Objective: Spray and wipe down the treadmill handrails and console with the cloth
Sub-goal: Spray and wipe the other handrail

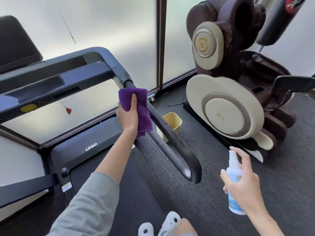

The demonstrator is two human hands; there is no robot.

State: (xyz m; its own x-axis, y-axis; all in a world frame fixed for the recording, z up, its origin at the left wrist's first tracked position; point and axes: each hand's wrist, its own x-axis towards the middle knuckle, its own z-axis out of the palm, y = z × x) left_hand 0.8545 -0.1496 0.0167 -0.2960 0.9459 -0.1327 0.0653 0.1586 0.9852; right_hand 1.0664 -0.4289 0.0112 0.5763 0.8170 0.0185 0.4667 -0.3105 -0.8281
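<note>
Treadmill handrail (170, 137), the right-side black bar, runs from its rounded end at about 5 o'clock of centre up toward 11 o'clock, where it joins the frame. Nearest the camera, white slippers (160, 225) with dark spots stand on the dark belt at 6 o'clock. At 4 o'clock the right hand (245, 188) has its fingers wrapped around a small white spray bottle (234, 181), forefinger raised over the nozzle; the bottle is held upright, well apart from the rail and over the grey carpet. The left hand (128, 116), arm in a grey-green sleeve (88, 206), presses a folded purple cloth (138, 106) against the upper rail, thumb and fingers clamped on the cloth. Beyond, at 9 o'clock, sits the console (42, 87) with a yellow sticker and a red safety clip (68, 110) hanging below. A yellow bin (172, 123) stands on the floor just behind the rail. At 2 o'clock stands a brown and cream massage chair (230, 82).
</note>
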